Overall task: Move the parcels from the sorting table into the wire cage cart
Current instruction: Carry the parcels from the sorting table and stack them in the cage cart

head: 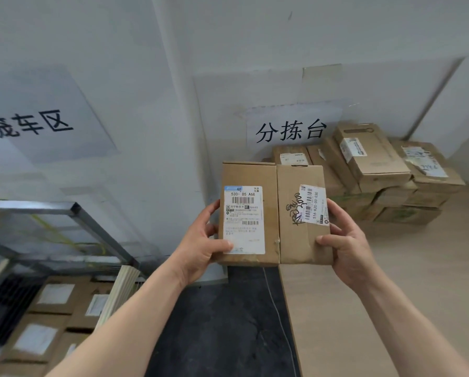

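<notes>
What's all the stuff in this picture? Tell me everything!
Labelled box: one, brown, held at centre.
Scribbled box: one, brown, beside it, touching.
Box pile: several, brown, back of table by wall.
Table: one, pale wood, right.
Cart: one, grey metal, left.
Boxes in cart: several, brown, white labels, lower left.
Signs: two, pale paper, black writing, on wall.
Floor: one, dark, bottom centre.
Cable: one, thin, white, across floor.
Left hand: one, grips labelled box.
Right hand: one, grips scribbled box.
</notes>
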A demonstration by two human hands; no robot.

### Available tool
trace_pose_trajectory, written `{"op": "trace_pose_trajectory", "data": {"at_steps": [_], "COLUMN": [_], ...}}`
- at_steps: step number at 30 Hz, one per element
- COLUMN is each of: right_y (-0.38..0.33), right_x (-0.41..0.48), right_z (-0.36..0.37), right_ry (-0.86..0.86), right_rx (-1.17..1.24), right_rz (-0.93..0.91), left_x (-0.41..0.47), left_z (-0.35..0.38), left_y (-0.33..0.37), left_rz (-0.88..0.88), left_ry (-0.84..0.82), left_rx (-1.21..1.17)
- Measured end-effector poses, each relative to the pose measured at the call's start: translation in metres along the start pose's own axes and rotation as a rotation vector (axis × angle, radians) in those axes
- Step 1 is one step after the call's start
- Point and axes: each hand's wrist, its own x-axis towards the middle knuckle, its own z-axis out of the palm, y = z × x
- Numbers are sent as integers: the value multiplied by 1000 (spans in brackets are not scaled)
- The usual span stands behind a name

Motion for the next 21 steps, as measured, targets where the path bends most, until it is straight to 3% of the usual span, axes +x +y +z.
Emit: {"op": "trace_pose_trajectory", "data": {"at_steps": [12,21], "right_y": [14,32], "right_x": [-2,-35], "right_z": [48,134], "right_ry": [-86,-233], "right_rx": [-62,-168], "right_rz": [72,104], "left_x": [-41,-115], "left_z": [-47,-119], "left_y": [-11,-40], "left_rz": [25,43], "left_ry": [172,354], "left_rx": [-17,-114]}}
